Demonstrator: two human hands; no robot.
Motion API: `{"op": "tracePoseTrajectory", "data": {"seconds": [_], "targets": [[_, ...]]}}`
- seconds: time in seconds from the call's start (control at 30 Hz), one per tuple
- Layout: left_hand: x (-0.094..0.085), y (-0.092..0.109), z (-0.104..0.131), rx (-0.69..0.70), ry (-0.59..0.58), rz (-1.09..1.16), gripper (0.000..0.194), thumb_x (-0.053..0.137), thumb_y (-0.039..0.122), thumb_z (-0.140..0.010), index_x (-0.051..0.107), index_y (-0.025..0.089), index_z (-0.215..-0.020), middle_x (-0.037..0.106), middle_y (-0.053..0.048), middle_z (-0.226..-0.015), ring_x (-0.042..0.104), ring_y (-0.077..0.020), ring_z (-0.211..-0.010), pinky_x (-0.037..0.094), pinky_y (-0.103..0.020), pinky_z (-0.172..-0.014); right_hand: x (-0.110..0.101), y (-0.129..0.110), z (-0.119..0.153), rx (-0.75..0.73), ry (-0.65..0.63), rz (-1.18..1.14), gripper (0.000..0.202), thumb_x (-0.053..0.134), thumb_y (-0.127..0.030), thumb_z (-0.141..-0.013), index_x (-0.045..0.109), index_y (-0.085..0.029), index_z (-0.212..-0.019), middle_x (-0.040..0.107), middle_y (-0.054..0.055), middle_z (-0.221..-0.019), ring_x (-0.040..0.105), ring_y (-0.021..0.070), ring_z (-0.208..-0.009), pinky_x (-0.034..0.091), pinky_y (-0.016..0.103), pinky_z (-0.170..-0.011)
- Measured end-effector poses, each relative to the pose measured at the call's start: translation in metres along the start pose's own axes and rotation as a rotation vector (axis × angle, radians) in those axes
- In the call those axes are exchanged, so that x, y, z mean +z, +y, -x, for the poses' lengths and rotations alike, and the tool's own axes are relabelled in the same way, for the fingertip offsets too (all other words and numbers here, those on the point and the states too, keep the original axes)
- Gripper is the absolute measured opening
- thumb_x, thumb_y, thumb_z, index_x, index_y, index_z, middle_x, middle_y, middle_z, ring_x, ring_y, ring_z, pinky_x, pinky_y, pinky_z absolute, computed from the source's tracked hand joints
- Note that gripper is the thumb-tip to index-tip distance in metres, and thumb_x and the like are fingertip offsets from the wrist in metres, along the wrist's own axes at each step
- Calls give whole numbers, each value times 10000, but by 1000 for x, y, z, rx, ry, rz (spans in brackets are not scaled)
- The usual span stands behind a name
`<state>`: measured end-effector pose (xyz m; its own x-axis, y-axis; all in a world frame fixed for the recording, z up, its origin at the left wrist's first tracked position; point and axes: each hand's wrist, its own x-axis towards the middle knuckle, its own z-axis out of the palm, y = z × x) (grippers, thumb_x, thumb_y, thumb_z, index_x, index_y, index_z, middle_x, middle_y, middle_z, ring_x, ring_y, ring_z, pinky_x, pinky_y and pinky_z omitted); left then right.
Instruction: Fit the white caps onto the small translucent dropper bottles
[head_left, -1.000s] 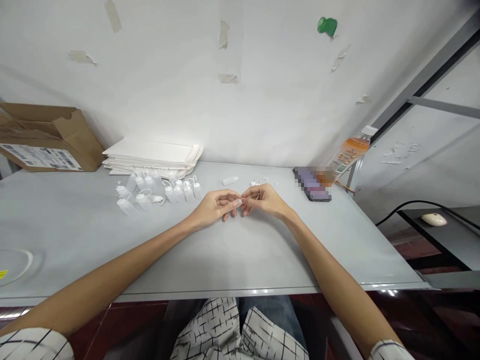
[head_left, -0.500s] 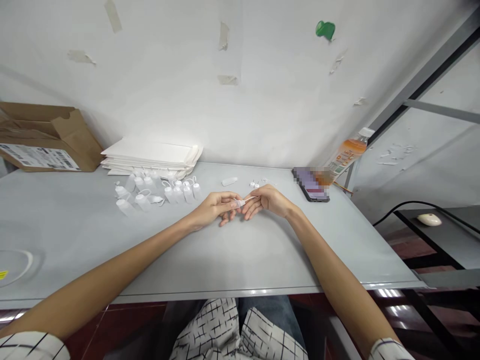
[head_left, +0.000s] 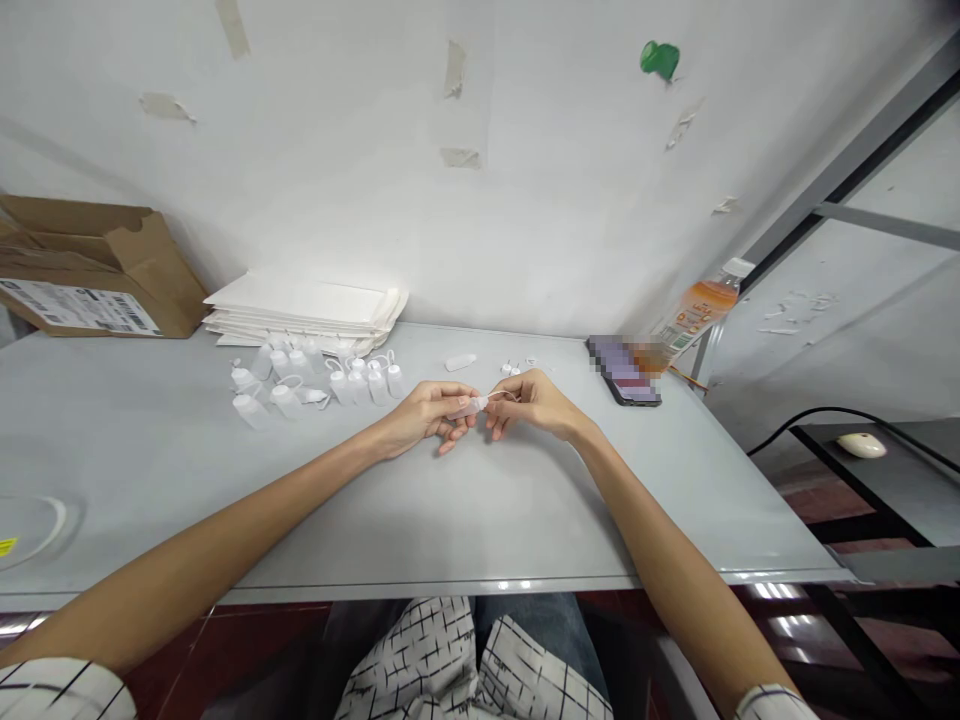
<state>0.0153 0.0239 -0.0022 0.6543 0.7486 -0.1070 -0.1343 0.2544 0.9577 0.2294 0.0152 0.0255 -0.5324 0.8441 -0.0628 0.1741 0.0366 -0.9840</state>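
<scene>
My left hand [head_left: 429, 415] is closed around a small translucent squeeze bottle [head_left: 466, 408], which lies tilted with its neck to the right. A thin white cap strap [head_left: 499, 394] runs from the neck to my right hand [head_left: 536, 405], whose thumb and fingers pinch it; the strap's end is hidden by the fingers. Behind my hands another squeeze bottle [head_left: 460, 362] lies on its side without a cap. A few small white caps with thin tips [head_left: 511, 369] are beyond my right hand. Several capped squeeze bottles [head_left: 285, 400] stand in a group to the left.
White padded envelopes [head_left: 300, 305] are stacked against the wall, beside an open cardboard box [head_left: 90, 265]. A phone [head_left: 626, 375] and a drink bottle [head_left: 701, 310] are at the right. The grey table's front edge [head_left: 450, 588] runs before my lap.
My right fingers have curled from a more open pose into a pinch on the strap, which now bows upward. My left hand keeps the bottle in nearly the same place.
</scene>
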Motion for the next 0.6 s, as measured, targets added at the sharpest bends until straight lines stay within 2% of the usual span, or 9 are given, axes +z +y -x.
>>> {"op": "tracePoseTrajectory", "data": {"seconds": [0.2, 0.4, 0.6], "targets": [[1, 2, 0, -48, -12, -3, 287, 687, 323, -838, 637, 88, -995, 589, -30, -728, 436, -59, -477, 383, -197, -364, 3, 3, -1, -5, 49, 117, 180, 703, -265, -748, 684, -94, -696, 693, 61, -628, 698, 182, -531, 555, 259, -525], [-3, 2, 0, -59, -55, -17, 284, 674, 348, -856, 667, 88, -971, 560, -25, -773, 359, -33, -486, 303, -175, -358, 7, 6, -2, -30, 91, 203, 118, 632, -193, -745, 675, -112, -670, 675, 28, -588, 688, 168, -507, 515, 225, -486], [-5, 1, 1, -48, -18, -31, 331, 709, 367, -829, 678, 77, -986, 569, -31, -778, 359, -29, -492, 296, -185, -380, 11, 15, -6, -65, 132, 158, 150, 640, -240, -773, 671, -115, -694, 660, 12, -573, 671, 153, -470, 492, 211, -462]]}}
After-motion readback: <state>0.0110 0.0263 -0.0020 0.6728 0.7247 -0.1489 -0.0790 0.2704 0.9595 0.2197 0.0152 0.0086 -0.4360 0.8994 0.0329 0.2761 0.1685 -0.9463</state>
